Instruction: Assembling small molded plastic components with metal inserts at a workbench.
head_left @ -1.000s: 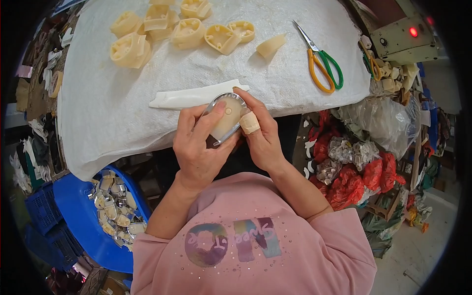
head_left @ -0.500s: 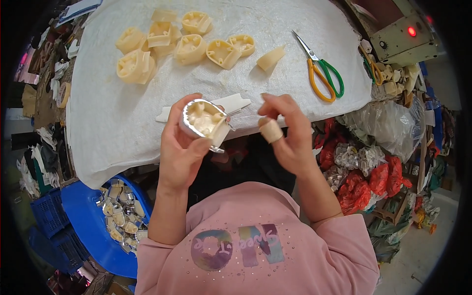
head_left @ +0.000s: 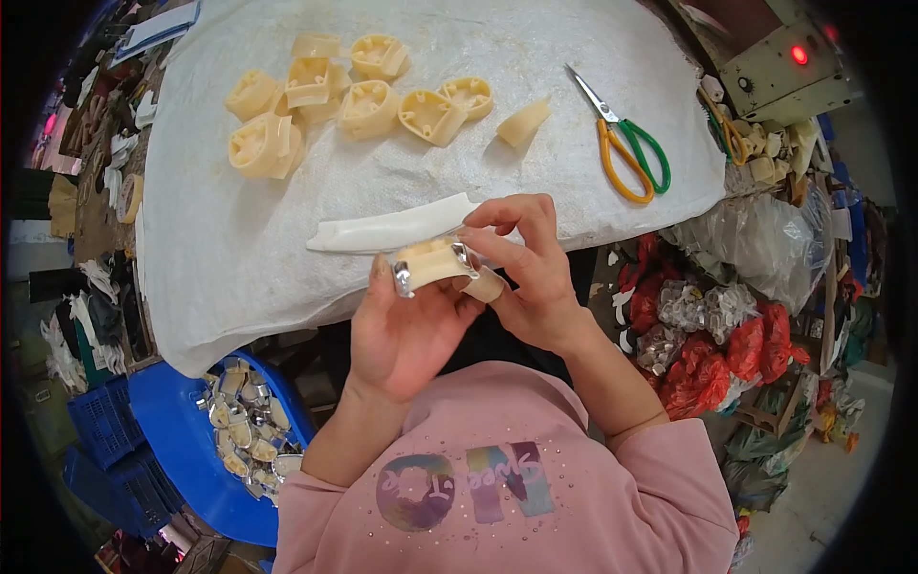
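Note:
Between my two hands is a cream plastic heel-shaped piece with shiny silver wrapping at both ends, held just off the table's near edge. My left hand grips it from the left and below, thumb at its silver end. Fingers of my right hand close on its right end; a tan wrap covers the thumb. Just beyond lies a curved white strip. Several bare cream pieces sit in a cluster farther back, and a single tapered one lies apart on their right.
Scissors with yellow and green handles lie at right on the white table cover. A blue tub of silver-wrapped pieces stands lower left. Red plastic bags are at right, below a metal box with a lit red lamp.
The plastic piece has been turned from its hollow face onto its side and brought lower. My right hand has moved left onto it, and the white strip now shows more fully.

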Demonstrator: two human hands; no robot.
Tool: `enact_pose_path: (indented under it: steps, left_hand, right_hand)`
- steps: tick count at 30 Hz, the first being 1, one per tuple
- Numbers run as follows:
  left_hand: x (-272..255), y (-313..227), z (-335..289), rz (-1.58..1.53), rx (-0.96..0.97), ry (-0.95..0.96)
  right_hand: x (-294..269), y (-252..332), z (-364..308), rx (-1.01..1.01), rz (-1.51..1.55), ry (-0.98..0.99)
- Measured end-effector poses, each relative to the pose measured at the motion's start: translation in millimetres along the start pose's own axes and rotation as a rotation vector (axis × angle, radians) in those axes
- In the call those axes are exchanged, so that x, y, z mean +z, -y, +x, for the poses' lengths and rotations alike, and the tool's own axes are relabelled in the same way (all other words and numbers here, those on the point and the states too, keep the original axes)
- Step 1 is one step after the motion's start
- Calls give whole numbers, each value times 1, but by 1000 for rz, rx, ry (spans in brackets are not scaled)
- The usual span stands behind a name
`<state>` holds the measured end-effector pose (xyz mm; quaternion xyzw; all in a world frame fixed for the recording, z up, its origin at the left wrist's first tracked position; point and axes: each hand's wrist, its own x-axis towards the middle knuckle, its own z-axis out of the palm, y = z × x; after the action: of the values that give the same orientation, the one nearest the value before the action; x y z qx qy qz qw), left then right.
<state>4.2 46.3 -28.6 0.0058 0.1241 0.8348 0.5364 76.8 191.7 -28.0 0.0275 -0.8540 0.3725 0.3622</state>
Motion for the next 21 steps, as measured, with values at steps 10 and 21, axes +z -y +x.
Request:
enact_pose_path:
  steps: [10, 21]
  left_hand:
    - [7, 11, -3, 60, -5, -42]
    - [20, 8, -5, 12, -62, -145]
  right_hand:
    - [-3, -1, -7, -5, 139, 123]
    - [-8, 11, 2, -120, -39, 83]
